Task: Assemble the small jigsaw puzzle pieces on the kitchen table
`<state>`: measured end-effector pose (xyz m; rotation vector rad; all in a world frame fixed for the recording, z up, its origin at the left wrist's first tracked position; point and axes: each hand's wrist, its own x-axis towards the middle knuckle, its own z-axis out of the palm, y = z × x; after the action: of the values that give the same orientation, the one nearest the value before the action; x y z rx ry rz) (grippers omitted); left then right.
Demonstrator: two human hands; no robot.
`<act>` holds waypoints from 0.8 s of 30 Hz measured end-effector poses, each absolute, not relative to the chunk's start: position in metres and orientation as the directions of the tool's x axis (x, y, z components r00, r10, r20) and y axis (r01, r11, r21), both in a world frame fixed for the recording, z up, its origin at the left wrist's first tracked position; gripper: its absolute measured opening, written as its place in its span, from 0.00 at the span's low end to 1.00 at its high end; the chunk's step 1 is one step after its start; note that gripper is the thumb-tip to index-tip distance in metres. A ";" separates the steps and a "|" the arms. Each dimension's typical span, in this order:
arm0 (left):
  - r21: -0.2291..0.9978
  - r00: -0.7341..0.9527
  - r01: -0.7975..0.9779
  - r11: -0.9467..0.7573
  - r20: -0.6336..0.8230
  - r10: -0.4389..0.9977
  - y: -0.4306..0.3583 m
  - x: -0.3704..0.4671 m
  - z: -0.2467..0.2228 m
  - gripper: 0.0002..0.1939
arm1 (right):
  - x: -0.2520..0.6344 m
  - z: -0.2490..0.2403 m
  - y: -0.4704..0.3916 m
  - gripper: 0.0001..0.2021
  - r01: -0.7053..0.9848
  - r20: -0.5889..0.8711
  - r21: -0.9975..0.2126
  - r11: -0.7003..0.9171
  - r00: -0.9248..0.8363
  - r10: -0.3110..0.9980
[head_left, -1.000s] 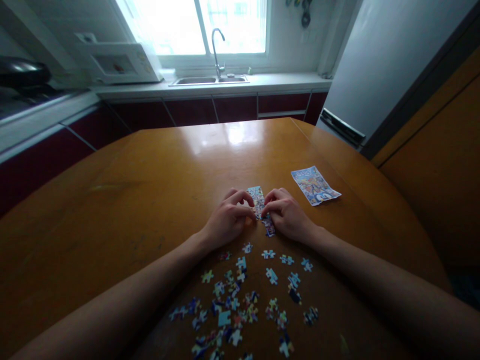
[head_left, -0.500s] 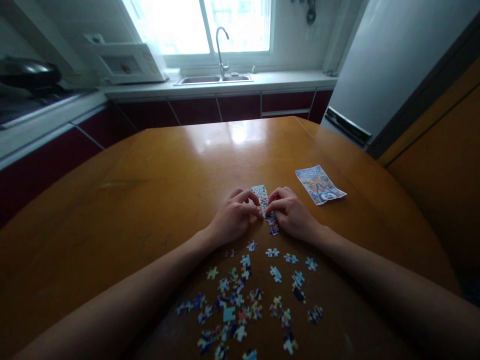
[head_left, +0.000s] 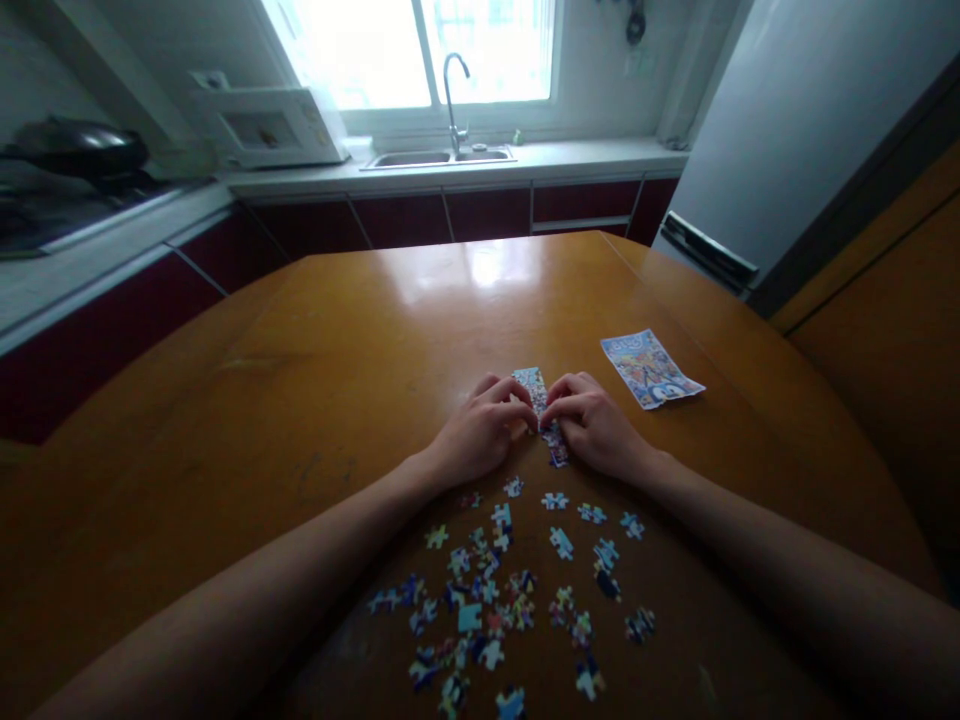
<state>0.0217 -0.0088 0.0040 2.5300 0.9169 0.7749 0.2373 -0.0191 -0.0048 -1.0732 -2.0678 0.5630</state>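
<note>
A narrow strip of joined jigsaw pieces [head_left: 531, 380] lies on the wooden table, running between my two hands. My left hand [head_left: 491, 425] is at its left edge, thumb and fingers bent together against the strip. From the right, my right hand [head_left: 592, 420] presses its curled fingertips onto the same strip, close to my left fingertips. The lower end of the strip [head_left: 556, 450] shows below the hands. Fingers cover its middle. Many loose jigsaw pieces [head_left: 491, 590] lie scattered between my forearms, nearer to me.
A printed picture sheet [head_left: 651, 370] lies right of my hands on the table [head_left: 360, 340]. Beyond the table's far edge stand a counter with a sink [head_left: 416, 160], a white microwave [head_left: 274, 128] and a pan [head_left: 82, 145] on the stove. A fridge [head_left: 795, 130] stands at the right.
The whole view has shifted slightly, so everything appears a little further right. My fingertips have drawn a bit closer together over the strip. The loose pieces stay in place.
</note>
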 end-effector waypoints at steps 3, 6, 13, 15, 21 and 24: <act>0.477 0.644 0.477 -0.738 0.381 0.663 -0.009 0.022 0.003 0.19 | 0.237 -0.005 -0.019 0.16 0.512 0.403 -0.655 0.556 -0.386 0.830; 0.473 0.646 0.481 -0.738 0.379 0.663 -0.008 0.022 0.003 0.22 | 0.237 -0.005 -0.019 0.16 0.502 0.403 -0.662 0.557 -0.387 0.829; 0.468 0.662 0.485 -0.738 0.354 0.660 -0.011 0.022 0.006 0.18 | 0.237 -0.005 -0.019 0.15 0.478 0.423 -0.694 0.538 -0.334 0.842; 0.470 0.664 0.489 -0.735 0.347 0.663 -0.011 0.022 0.006 0.18 | 0.237 -0.005 -0.018 0.15 0.483 0.423 -0.694 0.534 -0.327 0.845; 0.493 0.642 0.493 -0.717 0.350 0.682 -0.010 0.022 0.005 0.24 | 0.238 -0.005 -0.018 0.14 0.481 0.407 -0.712 0.512 -0.312 0.859; 0.510 0.620 0.501 -0.699 0.353 0.701 -0.010 0.022 0.005 0.25 | 0.239 -0.006 -0.018 0.13 0.481 0.400 -0.714 0.508 -0.314 0.861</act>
<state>0.0220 -0.0102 0.0047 2.4831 0.9613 0.7661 0.2388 -0.0179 -0.0060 -1.0999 -1.9638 0.6116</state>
